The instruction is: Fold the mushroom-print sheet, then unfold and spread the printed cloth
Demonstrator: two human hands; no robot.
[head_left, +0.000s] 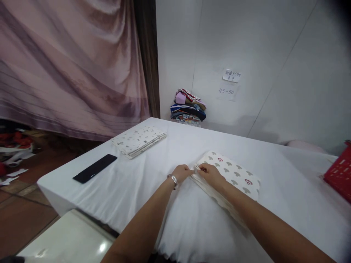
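A folded white cloth with grey mushroom-like shapes and a few red marks lies on the white-covered table, right of the middle. My right hand pinches the layers at its near left corner. My left hand, with a silvery bracelet at the wrist, is closed at that same corner, its fingertips meeting the cloth edge. Part of the cloth's near side is hidden behind my right forearm.
Another folded patterned cloth and a black phone-like slab lie to the left. A stack of folded fabrics stands against the wall. A red basket is at the right edge. A pale glossy surface sits lower left.
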